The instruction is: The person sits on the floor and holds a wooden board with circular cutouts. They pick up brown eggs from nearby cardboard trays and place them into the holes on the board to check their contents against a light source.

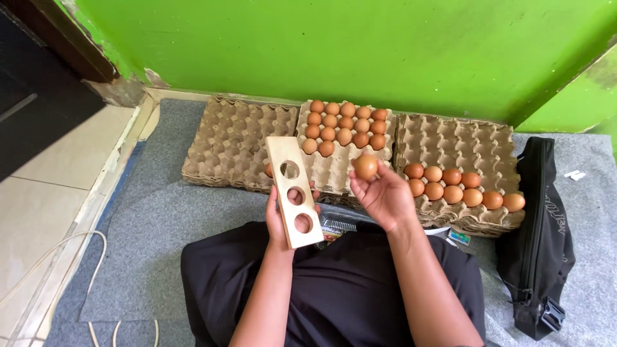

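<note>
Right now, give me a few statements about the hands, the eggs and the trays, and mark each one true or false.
1. The right hand holds a brown egg up in its fingertips. True.
2. The left hand holds a metal ruler. False: it holds a wooden board with three round holes.
3. The left tray has no eggs in its cups. True.
4. The middle tray is full to its near edge. False: eggs fill only its far rows; the near cups are bare.
5. The black bag lies to the left of the trays. False: it lies to the right, beside the right tray.
</note>
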